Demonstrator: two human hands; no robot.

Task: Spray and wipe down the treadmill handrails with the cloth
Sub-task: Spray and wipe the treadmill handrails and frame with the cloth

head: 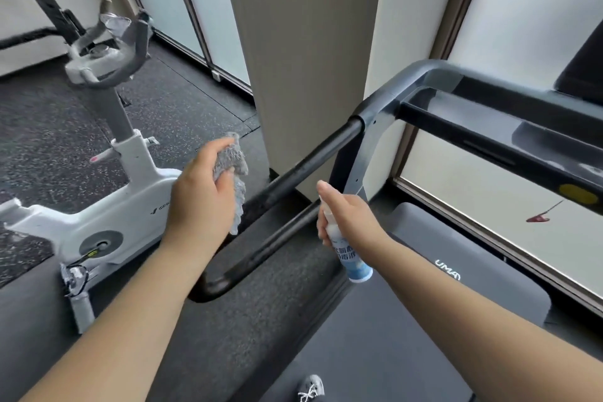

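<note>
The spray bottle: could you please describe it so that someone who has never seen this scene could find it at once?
Start at the treadmill, then its black left handrail. Just right of that rail, the right hand grips a small spray bottle, forefinger on top. It alone is white and blue with printed lettering; the left hand holds a grey cloth.

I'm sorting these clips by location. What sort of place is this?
Most likely a gym or fitness room: a treadmill with black handrail, a white exercise bike, and speckled rubber flooring.
</note>
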